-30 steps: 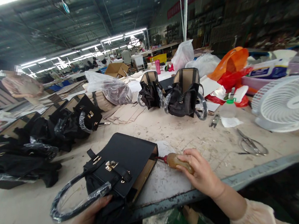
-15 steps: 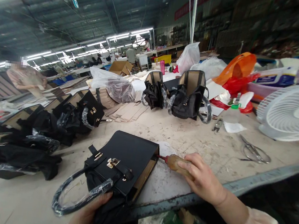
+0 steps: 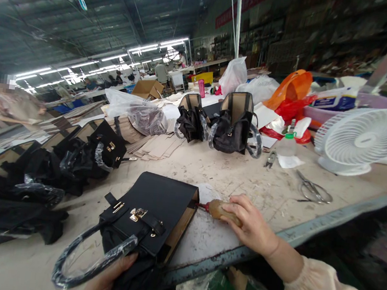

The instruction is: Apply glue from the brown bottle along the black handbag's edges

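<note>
Right hand (image 3: 252, 225) on glue bottle (image 3: 219, 210) — palm down

— Where's the bag (image 3: 151, 215)?
— At the table's (image 3: 245, 179) near edge, handles (image 3: 91, 259) overhanging toward the left hand (image 3: 106, 280). The bottle (image 3: 219, 209) lies just right of it, under the right hand (image 3: 250, 225).
— And farther back?
— Two bags (image 3: 217, 124) mid-table; scissors (image 3: 311, 190) and fan (image 3: 363, 140) toward the right edge.

head-worn view, facing down, close worktable (image 3: 252, 180)
</note>
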Demonstrator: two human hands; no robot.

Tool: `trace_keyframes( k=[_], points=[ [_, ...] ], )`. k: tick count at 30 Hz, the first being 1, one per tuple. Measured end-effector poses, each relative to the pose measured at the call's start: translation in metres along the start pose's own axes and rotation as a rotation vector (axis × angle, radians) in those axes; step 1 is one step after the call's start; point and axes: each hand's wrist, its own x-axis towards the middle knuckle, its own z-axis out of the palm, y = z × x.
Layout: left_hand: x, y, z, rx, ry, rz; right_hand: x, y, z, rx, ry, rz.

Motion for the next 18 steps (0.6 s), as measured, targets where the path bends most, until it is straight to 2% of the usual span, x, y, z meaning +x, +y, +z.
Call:
trace_keyframes(
  k=[4,7,10,14,18],
  points=[
    [-0.009,0.004,0.008,0.024,0.032,0.057,0.002,0.001,0.004,0.111,0.052,0.122],
    [-0.018,0.017,0.014,0.106,0.037,0.085,0.006,0.003,0.004,0.15,0.114,0.202],
    [-0.026,0.041,0.018,0.221,0.042,0.087,0.009,0.005,0.001,0.145,0.169,0.233],
    [-0.031,0.079,0.026,0.36,0.021,0.051,0.011,0.005,-0.003,0.147,0.172,0.189],
    [-0.031,0.109,0.046,0.393,-0.027,-0.033,0.011,0.002,-0.006,0.179,0.176,0.132]
  ],
)
